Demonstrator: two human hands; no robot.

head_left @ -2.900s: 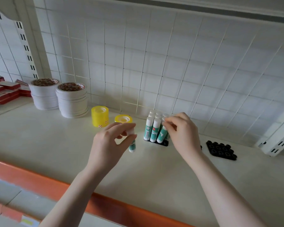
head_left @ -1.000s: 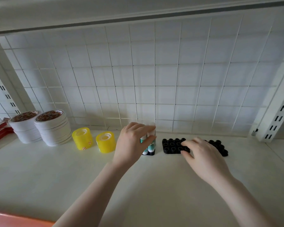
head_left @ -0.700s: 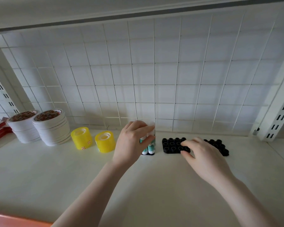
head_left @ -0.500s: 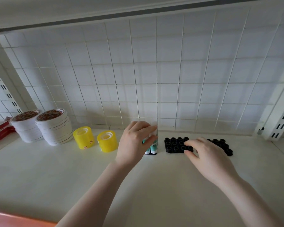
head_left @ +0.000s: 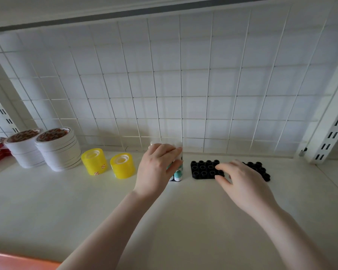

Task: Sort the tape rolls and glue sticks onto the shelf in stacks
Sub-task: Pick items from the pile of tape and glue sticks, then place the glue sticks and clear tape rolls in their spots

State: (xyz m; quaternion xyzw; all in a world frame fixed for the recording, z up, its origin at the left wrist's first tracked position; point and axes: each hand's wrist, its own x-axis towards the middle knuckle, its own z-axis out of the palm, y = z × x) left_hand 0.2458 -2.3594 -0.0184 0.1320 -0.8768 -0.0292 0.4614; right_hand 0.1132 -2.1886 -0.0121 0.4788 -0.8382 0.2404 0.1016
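Shop — slotted uprights [head_left: 332, 133], wire-grid back [head_left: 164, 84], stacked tape rolls [head_left: 59, 149].

Both forearms are extended forward; the left hand [head_left: 156, 168] is curled in a grip, the right hand [head_left: 242, 182] spread with fingers bent.

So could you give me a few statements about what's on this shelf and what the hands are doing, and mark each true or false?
1. The left hand grips the glue sticks. True.
2. The yellow tape rolls lie right of the glue sticks. False: they stand to the left.
3. The right hand touches a black tray. True.
4. The white tape stacks are one roll high. False: each holds several rolls.
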